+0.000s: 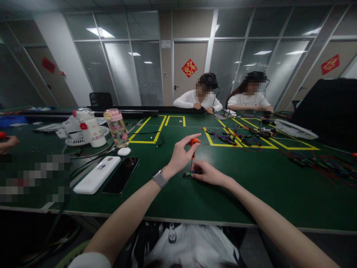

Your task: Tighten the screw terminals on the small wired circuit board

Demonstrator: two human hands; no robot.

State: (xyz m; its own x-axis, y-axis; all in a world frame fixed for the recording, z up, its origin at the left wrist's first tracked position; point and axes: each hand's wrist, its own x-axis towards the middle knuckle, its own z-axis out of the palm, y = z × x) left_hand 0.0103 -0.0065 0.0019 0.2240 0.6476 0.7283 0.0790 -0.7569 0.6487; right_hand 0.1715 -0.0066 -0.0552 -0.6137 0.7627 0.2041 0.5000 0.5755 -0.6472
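Note:
My left hand [182,153], with a watch on its wrist, holds a screwdriver [194,142] by its orange and black handle, between thumb and fingers. The shaft points down, nearly upright, and its tip meets a small green circuit board [188,174] on the table. Just right of the shaft, my right hand [208,172] grips the board's right end with bent fingers, low against the tabletop. Those fingers hide part of the board. Whether the tip sits in a screw is too small to tell.
On the green table [167,203], a black phone [121,175], a white power bank [97,175], a clear bottle [118,130] and a white jug [93,128] stand left. Wired boards [223,137] lie right among yellow tape. Two people sit opposite; another person's hand [8,143] shows far left.

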